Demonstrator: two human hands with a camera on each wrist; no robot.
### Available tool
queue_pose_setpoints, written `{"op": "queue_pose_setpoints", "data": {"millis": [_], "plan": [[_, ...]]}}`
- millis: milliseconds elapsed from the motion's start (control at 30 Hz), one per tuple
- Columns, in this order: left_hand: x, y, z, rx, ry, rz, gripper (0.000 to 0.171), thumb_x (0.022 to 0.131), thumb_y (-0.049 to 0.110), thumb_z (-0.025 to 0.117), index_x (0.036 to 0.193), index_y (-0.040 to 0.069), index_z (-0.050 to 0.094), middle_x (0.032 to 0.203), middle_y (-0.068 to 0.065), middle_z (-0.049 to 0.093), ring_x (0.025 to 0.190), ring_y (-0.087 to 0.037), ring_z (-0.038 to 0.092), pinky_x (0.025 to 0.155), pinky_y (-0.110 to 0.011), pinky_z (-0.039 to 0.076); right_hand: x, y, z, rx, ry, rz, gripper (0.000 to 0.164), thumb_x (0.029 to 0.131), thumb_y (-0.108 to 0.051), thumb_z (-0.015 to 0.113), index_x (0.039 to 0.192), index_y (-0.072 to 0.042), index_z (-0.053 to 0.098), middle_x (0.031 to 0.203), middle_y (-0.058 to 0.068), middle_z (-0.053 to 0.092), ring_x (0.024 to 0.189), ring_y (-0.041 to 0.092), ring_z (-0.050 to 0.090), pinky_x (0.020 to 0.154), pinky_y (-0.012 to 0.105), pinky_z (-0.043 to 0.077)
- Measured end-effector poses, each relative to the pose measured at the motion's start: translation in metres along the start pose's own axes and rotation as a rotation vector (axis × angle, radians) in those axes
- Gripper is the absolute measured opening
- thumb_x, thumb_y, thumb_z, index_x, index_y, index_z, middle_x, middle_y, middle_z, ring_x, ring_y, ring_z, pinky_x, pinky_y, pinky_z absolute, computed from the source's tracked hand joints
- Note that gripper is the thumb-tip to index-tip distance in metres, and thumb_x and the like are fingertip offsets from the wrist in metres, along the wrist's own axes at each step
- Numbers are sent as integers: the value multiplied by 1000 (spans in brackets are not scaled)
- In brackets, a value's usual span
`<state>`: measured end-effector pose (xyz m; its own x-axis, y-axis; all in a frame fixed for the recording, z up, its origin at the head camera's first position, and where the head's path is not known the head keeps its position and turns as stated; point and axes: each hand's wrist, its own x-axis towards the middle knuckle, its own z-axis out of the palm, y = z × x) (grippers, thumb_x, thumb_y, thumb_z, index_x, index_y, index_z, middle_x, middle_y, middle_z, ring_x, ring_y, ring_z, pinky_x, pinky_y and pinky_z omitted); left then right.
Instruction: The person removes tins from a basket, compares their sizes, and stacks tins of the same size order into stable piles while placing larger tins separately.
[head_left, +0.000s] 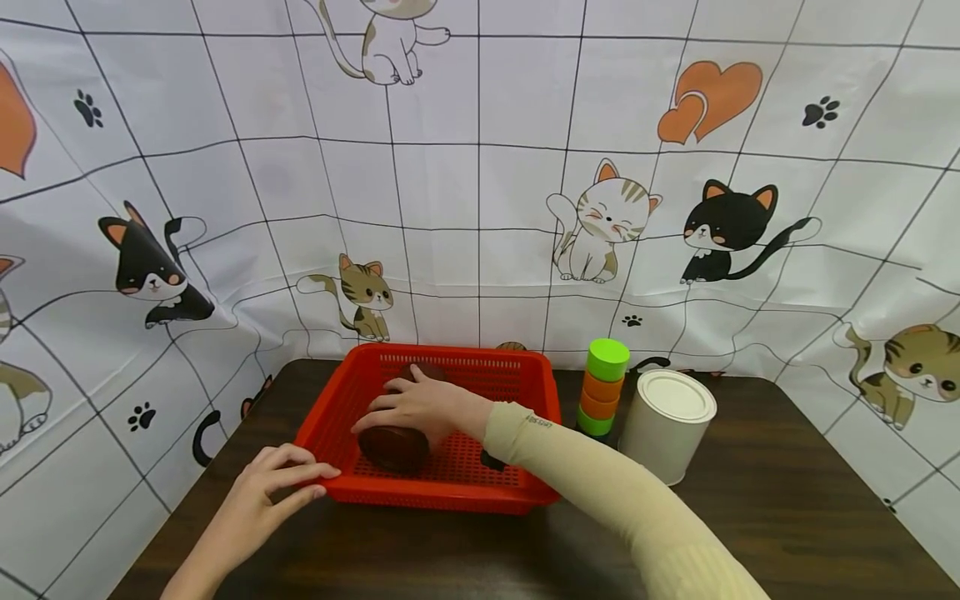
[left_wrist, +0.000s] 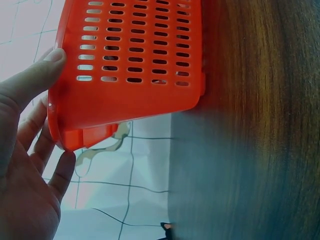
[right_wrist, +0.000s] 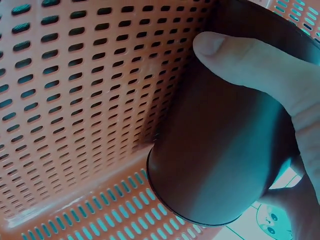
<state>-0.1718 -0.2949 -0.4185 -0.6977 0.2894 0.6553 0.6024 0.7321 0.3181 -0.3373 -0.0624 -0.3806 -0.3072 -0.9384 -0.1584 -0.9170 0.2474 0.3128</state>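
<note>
A red plastic basket with slotted walls stands on the dark wooden table. Inside its left half a dark brown cylindrical can lies on its side. My right hand reaches over the basket and grips the can's side. In the right wrist view the thumb lies along the smooth dark can, close to the slotted wall. At the basket's front left corner, my left hand pinches the rim. The left wrist view shows that hand's thumb on one side of the rim and fingers on the other.
A small black thing lies in the basket, partly hidden by the right sleeve. Right of the basket stand a stack of green and orange round pieces and a cream lidded can. A cat-patterned sheet hangs behind the table.
</note>
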Motion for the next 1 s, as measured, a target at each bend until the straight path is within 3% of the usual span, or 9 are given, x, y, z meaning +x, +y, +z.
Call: {"op": "queue_pose_setpoints", "data": {"millis": [233, 500, 800, 1000], "plan": [[0, 0, 1, -15, 0, -9, 48, 66, 2, 85, 101, 33, 76, 96, 17, 61, 90, 3, 43, 74, -19, 34, 2, 1, -3, 43, -15, -8, 106, 69, -46, 87, 152, -40, 21, 157, -8, 34, 148, 31, 30, 115, 66, 26], [0, -1, 1, -20, 4, -5, 48, 65, 0, 85, 101, 32, 76, 96, 17, 61, 90, 3, 43, 74, -18, 34, 1, 1, 3, 37, 3, 5, 105, 71, -49, 84, 153, -42, 19, 161, -5, 30, 149, 29, 28, 116, 65, 24], [0, -2, 1, -11, -5, -10, 46, 66, 3, 86, 100, 33, 76, 95, 17, 61, 90, 3, 43, 75, -19, 36, -5, 1, 3, 26, 24, 26, 104, 72, -51, 82, 153, -43, 18, 158, -7, 35, 146, 26, 31, 115, 63, 27], [1, 0, 0, -15, -12, -14, 46, 67, 4, 86, 101, 33, 76, 95, 17, 61, 91, 3, 43, 75, -21, 35, -16, 9, 0, 156, 73, 119, 108, 68, -51, 86, 153, -44, 19, 157, -9, 36, 143, 24, 33, 116, 61, 28]]}}
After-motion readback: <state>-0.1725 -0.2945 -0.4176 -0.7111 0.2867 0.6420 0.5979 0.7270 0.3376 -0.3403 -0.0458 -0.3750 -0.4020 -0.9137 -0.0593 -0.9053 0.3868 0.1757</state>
